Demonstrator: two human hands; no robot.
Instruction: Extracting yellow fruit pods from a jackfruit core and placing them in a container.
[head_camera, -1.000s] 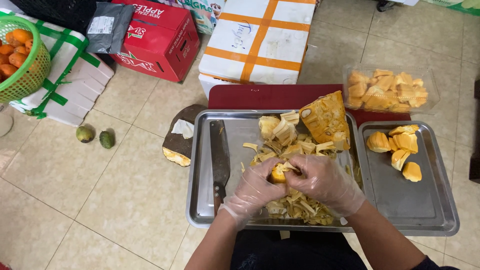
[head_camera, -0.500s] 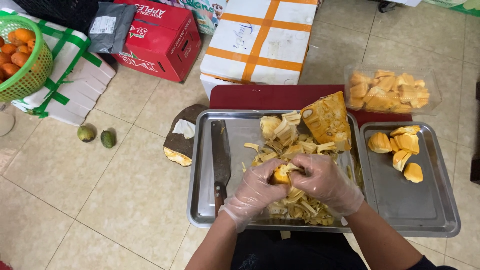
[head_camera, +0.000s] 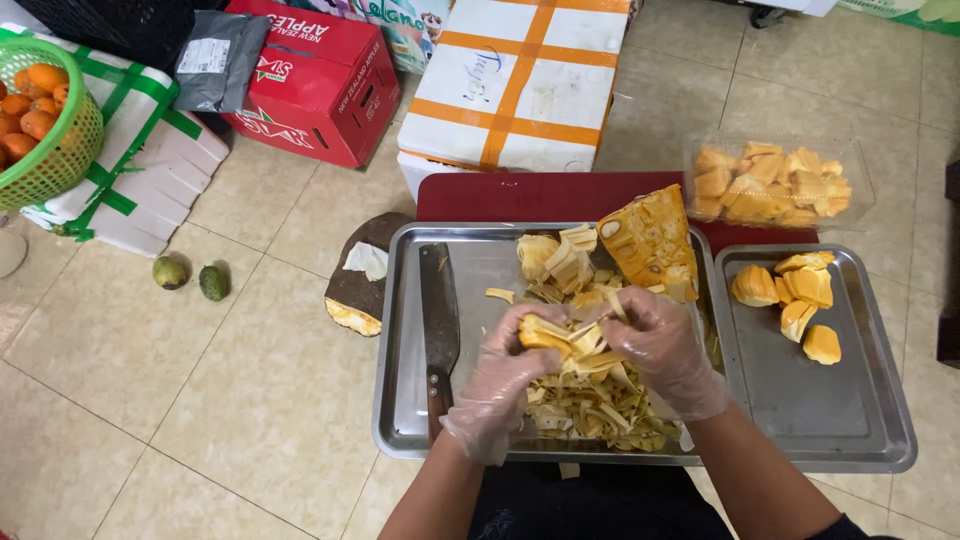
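- Left hand (head_camera: 500, 375), in a clear plastic glove, lower centre of frame, fingers curled tight round a jackfruit pod (head_camera: 548, 335) still wrapped in pale fibres.
- Right hand (head_camera: 660, 350), also gloved, just beside it, fingers closed on the same pod from the other side; both hands touch it.
- Pod sits between the two hands, held just above a heap of stringy yellow scraps (head_camera: 600, 400) in the big steel tray (head_camera: 400, 400), centre of frame.
- Cleaver (head_camera: 439, 325) lies flat on the left part of that tray, wooden handle toward the bottom of frame, well apart from the hands.
- Wedge of cut jackfruit (head_camera: 652, 240) stands at the upper right of the big tray, pale core strips (head_camera: 560, 255) just left of it.
- Smaller steel tray (head_camera: 850, 420) to the right, touching the big one; cleaned orange pods (head_camera: 795, 295) lie in its upper left part.
- Piece of rind (head_camera: 352, 315) on the tiled floor just left of the big tray.
- Dark red board (head_camera: 500, 195) under the trays' far edge.
- Clear plastic box of pods (head_camera: 775, 185), upper right.
- Two small green fruits (head_camera: 190, 277) on the floor, mid left.
- White carton with orange tape (head_camera: 520, 80) top centre, red carton (head_camera: 320, 80) left of it.
- Green basket of orange fruit (head_camera: 60, 150), upper left corner.
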